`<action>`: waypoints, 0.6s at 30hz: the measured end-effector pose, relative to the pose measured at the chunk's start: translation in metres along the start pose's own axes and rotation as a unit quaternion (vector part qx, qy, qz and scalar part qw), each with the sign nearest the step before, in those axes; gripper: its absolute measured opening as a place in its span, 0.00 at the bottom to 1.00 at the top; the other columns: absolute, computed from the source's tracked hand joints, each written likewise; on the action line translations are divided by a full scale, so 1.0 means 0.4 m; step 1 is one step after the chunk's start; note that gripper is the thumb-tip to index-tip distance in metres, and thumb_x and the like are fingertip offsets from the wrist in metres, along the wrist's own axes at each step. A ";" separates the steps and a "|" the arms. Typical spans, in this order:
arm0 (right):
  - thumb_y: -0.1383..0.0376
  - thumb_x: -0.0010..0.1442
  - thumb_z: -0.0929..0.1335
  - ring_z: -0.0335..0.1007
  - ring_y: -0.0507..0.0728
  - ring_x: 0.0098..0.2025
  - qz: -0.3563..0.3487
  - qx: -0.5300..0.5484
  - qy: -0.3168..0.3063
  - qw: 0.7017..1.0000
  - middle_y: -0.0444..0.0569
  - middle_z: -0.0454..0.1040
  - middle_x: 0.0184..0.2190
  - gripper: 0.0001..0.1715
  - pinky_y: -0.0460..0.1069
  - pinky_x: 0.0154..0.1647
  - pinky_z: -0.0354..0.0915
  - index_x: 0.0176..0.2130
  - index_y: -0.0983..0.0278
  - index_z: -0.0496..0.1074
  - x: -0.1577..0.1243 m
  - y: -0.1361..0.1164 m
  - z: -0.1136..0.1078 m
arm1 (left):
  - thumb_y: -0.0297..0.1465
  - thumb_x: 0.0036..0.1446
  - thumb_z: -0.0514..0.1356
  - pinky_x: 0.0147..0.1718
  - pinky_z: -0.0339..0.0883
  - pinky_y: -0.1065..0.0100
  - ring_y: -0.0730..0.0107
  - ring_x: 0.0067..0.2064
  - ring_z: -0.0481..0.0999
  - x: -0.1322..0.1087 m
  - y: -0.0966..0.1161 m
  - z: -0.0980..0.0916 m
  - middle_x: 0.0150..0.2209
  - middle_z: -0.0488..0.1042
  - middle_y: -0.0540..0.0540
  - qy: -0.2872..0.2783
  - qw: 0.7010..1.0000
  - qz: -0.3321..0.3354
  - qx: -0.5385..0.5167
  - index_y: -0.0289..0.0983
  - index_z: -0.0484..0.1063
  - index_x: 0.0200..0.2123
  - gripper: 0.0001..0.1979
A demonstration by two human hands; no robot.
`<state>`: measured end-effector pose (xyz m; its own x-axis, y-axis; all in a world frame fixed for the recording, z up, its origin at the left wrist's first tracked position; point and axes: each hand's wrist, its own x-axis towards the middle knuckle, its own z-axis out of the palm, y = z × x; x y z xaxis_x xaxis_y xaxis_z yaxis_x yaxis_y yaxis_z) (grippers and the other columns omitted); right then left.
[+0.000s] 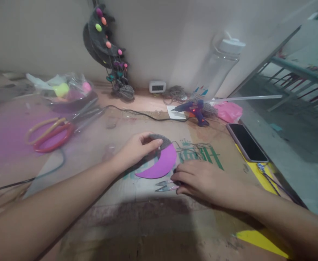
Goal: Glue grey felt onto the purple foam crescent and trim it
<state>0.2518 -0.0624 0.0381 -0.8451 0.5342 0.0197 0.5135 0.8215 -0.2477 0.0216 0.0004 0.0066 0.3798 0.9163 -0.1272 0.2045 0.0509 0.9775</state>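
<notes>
My left hand (144, 146) is closed on a purple crescent (163, 164), thumb over its upper end. Grey yarn (163, 139) is wrapped around that end, and a loose strand trails off to the right over the cardboard. Low on the right, my right hand (195, 179) is closed around a pair of thread snips (166, 186). Two pointed blades stick out to the left, slightly apart, just below the crescent's lower edge. The grip of the snips is hidden by my fingers.
Large red-and-tan-handled scissors (53, 134) lie left, near a plastic bag of pompoms (63, 88). A purple glue gun (193, 108), its cord across the table, and a phone (247, 143) sit right. Behind stand a bottle (224, 65), small clock (157, 87) and hanging grey moon (100, 40).
</notes>
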 end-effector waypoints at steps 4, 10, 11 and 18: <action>0.68 0.66 0.61 0.68 0.55 0.34 -0.032 -0.046 0.019 0.998 0.50 0.73 0.30 0.11 0.50 0.36 0.62 0.39 0.66 0.73 0.005 -0.019 0.026 | 0.43 0.56 0.60 0.21 0.56 0.74 0.76 0.22 0.65 -0.001 0.003 0.004 0.22 0.69 0.53 -0.007 1.000 -0.005 -0.002 0.36 0.68 0.31 0.14; 0.73 0.64 0.58 0.72 0.53 0.40 0.080 0.093 0.150 0.981 0.50 0.76 0.40 0.20 0.47 0.41 0.66 0.53 0.63 0.66 0.006 -0.010 0.002 | 0.38 0.57 0.58 0.24 0.59 0.74 0.77 0.24 0.66 -0.005 0.007 0.004 0.23 0.69 0.53 -0.063 0.997 0.029 0.019 0.36 0.67 0.29 0.11; 0.73 0.64 0.57 0.72 0.53 0.42 0.108 0.106 0.179 0.972 0.49 0.76 0.42 0.21 0.48 0.42 0.66 0.54 0.61 0.66 0.007 0.001 -0.001 | 0.38 0.57 0.58 0.24 0.60 0.74 0.76 0.24 0.67 -0.006 0.007 0.004 0.23 0.69 0.53 -0.068 0.997 0.033 0.025 0.36 0.67 0.29 0.11; 0.61 0.65 0.63 0.70 0.55 0.31 0.181 0.056 0.230 0.955 0.49 0.74 0.34 0.18 0.50 0.34 0.65 0.54 0.61 0.65 0.007 0.070 0.023 | 0.36 0.57 0.57 0.24 0.59 0.73 0.76 0.24 0.67 -0.006 0.006 0.007 0.23 0.67 0.54 -0.065 0.996 0.039 0.050 0.37 0.67 0.30 0.08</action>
<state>0.2624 -0.0397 0.0222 -0.4473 0.8316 0.3294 0.7187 0.5533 -0.4210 0.0236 -0.0026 0.0089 0.5099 0.8567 -0.0778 0.2564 -0.0650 0.9644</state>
